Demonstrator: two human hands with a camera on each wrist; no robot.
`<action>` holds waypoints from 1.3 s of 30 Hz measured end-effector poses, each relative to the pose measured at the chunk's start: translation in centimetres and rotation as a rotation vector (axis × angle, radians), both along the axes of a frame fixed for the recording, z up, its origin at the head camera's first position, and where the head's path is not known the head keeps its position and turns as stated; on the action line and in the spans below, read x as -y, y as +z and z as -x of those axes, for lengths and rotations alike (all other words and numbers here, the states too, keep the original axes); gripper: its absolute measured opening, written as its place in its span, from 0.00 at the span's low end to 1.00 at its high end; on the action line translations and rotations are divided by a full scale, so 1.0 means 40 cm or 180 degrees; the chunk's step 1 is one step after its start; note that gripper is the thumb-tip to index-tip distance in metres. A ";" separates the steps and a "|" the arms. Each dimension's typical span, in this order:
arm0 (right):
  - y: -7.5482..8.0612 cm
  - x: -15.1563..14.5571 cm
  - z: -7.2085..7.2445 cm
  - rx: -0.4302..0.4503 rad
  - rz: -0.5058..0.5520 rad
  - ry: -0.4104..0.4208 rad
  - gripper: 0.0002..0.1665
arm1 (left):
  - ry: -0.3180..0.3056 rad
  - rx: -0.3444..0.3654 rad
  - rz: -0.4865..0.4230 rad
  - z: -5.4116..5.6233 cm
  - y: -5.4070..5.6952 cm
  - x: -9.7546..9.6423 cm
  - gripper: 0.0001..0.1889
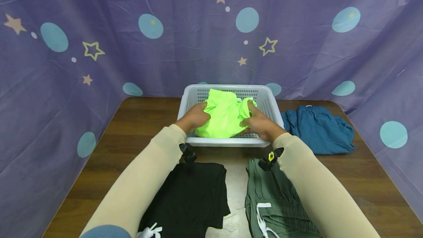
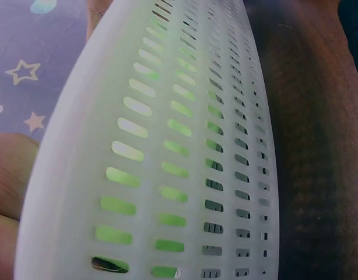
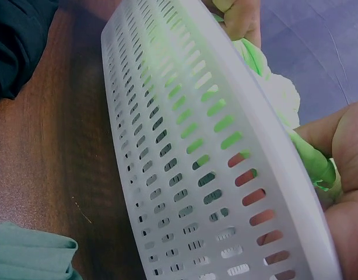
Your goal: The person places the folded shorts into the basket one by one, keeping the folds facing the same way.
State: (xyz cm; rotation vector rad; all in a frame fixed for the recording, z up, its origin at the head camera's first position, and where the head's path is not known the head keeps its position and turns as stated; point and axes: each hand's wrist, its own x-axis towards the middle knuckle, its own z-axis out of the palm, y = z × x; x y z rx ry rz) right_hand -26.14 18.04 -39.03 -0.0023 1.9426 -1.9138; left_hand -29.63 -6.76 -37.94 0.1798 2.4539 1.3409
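A bright neon-green cloth garment (image 1: 222,115) lies bunched inside a white slotted plastic basket (image 1: 228,142). My left hand (image 1: 197,115) grips its left side, while my right hand (image 1: 259,122) pinches its right side, both just inside the basket's rim. In the right wrist view, green fabric (image 3: 312,157) shows between the right hand's thumb and fingers (image 3: 322,131). The basket's near wall (image 2: 185,157) hides most of the left hand in the left wrist view. What kind of garment it is cannot be told from its bunched shape.
Black shorts (image 1: 195,197) with a white drawstring lie at the front left of the wooden table (image 1: 109,157). Dark green pants (image 1: 281,201) with a white cord lie at the front right. A folded blue garment (image 1: 320,129) sits right of the basket. A purple curtain (image 1: 198,28) hangs behind.
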 end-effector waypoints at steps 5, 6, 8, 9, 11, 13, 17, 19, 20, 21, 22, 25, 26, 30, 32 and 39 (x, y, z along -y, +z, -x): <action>-0.003 0.002 0.001 0.0033 -0.0142 -0.0038 0.62 | 0.0017 0.0055 0.0051 -0.001 -0.002 -0.001 0.41; -0.003 0.002 0.002 0.0036 -0.0180 -0.0044 0.62 | 0.0014 0.0052 0.0072 -0.001 -0.003 -0.001 0.40; -0.003 0.003 0.002 0.0044 -0.0237 -0.0043 0.62 | 0.0003 0.0050 0.0122 -0.001 -0.007 -0.001 0.40; -0.004 0.003 0.003 0.0052 -0.0263 -0.0043 0.62 | -0.0001 0.0055 0.0140 -0.001 -0.009 -0.002 0.40; -0.005 0.003 0.003 0.0074 -0.0318 -0.0046 0.62 | -0.0015 0.0060 0.0188 -0.002 -0.013 -0.002 0.40; -0.006 0.002 0.003 0.0098 -0.0358 -0.0045 0.62 | -0.0026 0.0061 0.0220 -0.003 -0.015 -0.003 0.40; -0.008 0.001 0.004 0.0143 -0.0388 -0.0080 0.61 | -0.0095 0.0025 0.0292 -0.005 -0.018 -0.004 0.40; -0.008 0.001 0.005 0.0166 -0.0388 -0.0098 0.61 | -0.0130 0.0034 0.0313 -0.005 -0.020 -0.003 0.40; -0.007 0.001 0.005 0.0172 -0.0394 -0.0104 0.61 | -0.0140 0.0037 0.0321 -0.005 -0.021 -0.003 0.40; -0.007 0.001 0.005 0.0176 -0.0403 -0.0109 0.61 | -0.0143 0.0051 0.0322 -0.005 -0.022 -0.003 0.40; -0.006 0.001 0.005 0.0179 -0.0416 -0.0112 0.61 | -0.0154 0.0065 0.0330 -0.005 -0.023 -0.003 0.40; -0.006 0.002 0.004 0.0189 -0.0469 -0.0117 0.61 | -0.0193 0.0106 0.0366 -0.004 -0.025 -0.004 0.41; -0.006 0.001 0.004 0.0192 -0.0489 -0.0117 0.61 | -0.0206 0.0111 0.0391 -0.004 -0.026 -0.005 0.41; -0.010 0.001 0.004 0.0215 -0.0535 -0.0105 0.61 | -0.0194 0.0174 0.0472 -0.003 -0.028 -0.008 0.42; -0.010 0.001 0.005 0.0223 -0.0529 -0.0108 0.61 | -0.0158 0.0205 0.0487 -0.003 -0.028 -0.008 0.42; -0.011 0.004 0.007 0.0248 -0.0512 -0.0177 0.61 | -0.0122 0.0312 0.0519 -0.006 -0.026 -0.008 0.42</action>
